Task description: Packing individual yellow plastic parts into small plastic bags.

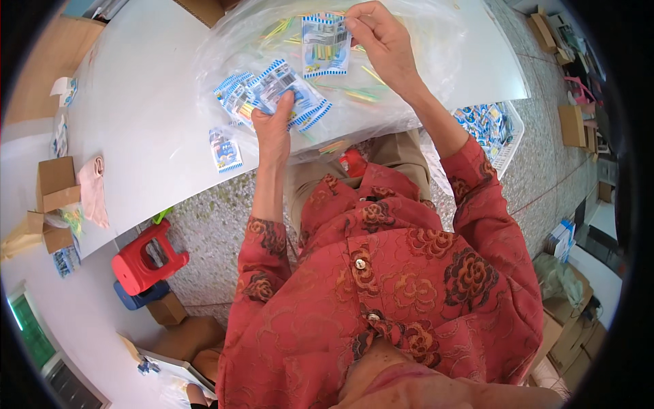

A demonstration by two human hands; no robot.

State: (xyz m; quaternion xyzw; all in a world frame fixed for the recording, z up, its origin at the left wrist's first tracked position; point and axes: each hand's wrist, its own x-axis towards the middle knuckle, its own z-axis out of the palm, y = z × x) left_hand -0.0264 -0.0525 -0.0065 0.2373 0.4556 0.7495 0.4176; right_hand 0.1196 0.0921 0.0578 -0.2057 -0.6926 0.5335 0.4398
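Packets of blue-and-white card are what you are handling: your right hand (pixel 378 37) is pinching one packet (pixel 325 44) by its top corner between thumb and fingertips, lifting it over the clear plastic bag (pixel 422 75) that is lying at the near edge of the tabletop (pixel 143 102). Your left hand (pixel 274 129) is clamping a fanned stack of packets (pixel 272 92), thumb on top; I am counting about five, though the overlaps are hiding the exact number. One more single packet (pixel 225 150) is lying flat just left of that hand, near the tabletop's edge. Loose coloured sticks (pixel 354 92) are showing through the bag, too many to count, so gathering is looking only partly done. A white basket (pixel 509 146) of finished packets is sitting beyond the tabletop's right corner.
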